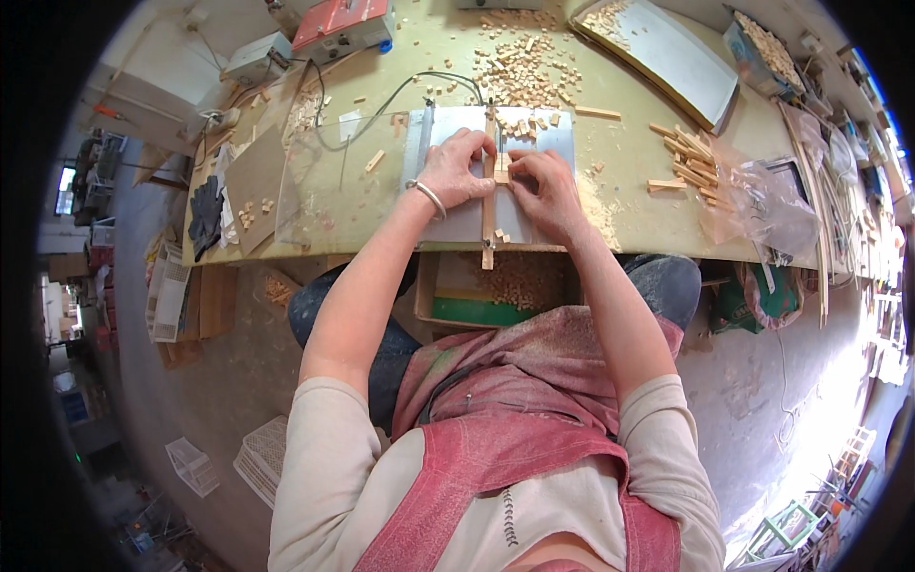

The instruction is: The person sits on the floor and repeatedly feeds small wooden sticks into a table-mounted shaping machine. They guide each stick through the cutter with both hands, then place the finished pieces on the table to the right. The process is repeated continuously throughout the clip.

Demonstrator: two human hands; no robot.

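Observation:
At the middle of the bench lies a grey metal plate (448,221), with a narrow wooden strip (489,214) running across it from back to front. My left hand (456,172), wearing a bangle on the wrist, curls at the strip's left side. Its thumb and forefinger close toward some short pale wood pieces (502,170). From the right, my right hand (547,191) pinches the same wood pieces between thumb and bent fingers. Fingertips partly hide them. Small cut wood blocks (515,128) lie just beyond my hands, and a few more sit nearer on the plate.
Many loose blocks (519,71) are heaped behind the plate. Wooden sticks (694,157) lie to the right beside a clear plastic bag (762,205). A clear sheet (334,191) and a dark glove (205,219) are left. Under the bench stands a box of blocks (515,281).

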